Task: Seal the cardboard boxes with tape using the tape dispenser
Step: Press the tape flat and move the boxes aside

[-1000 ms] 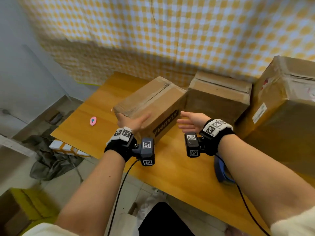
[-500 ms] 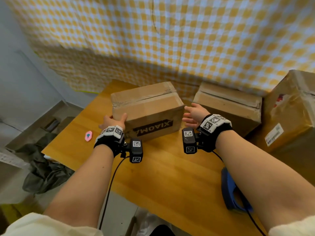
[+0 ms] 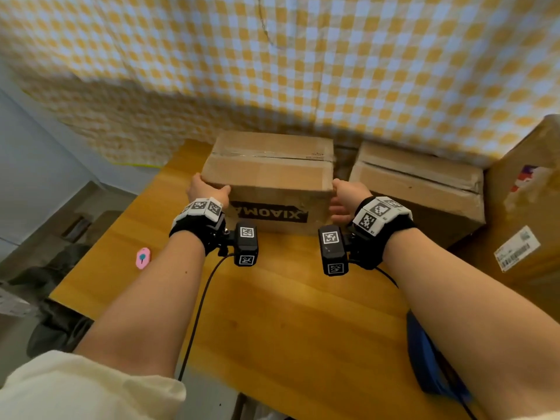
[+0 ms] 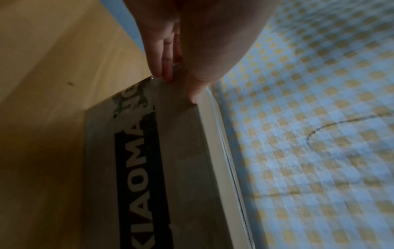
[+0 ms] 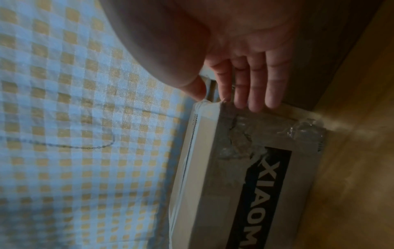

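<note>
A brown cardboard box (image 3: 269, 180) printed XIAOMA stands on the wooden table (image 3: 288, 328), its top seam covered with clear tape. My left hand (image 3: 206, 189) presses flat against its left end, fingers straight and thumb on the front face (image 4: 187, 168). My right hand (image 3: 342, 198) lies with straight fingers (image 5: 245, 80) against the right end of the box (image 5: 234, 168). A blue tape dispenser (image 3: 430, 365) rests on the table under my right forearm, partly hidden.
A second cardboard box (image 3: 418, 189) with an untaped top seam sits just right of the first. A large labelled box (image 3: 527, 207) stands at the far right. A small pink object (image 3: 142, 258) lies near the left table edge. A yellow checked cloth (image 3: 303, 71) hangs behind.
The printed box has turned from a skewed angle to square with its label facing me. Both hands have closed in onto its two ends.
</note>
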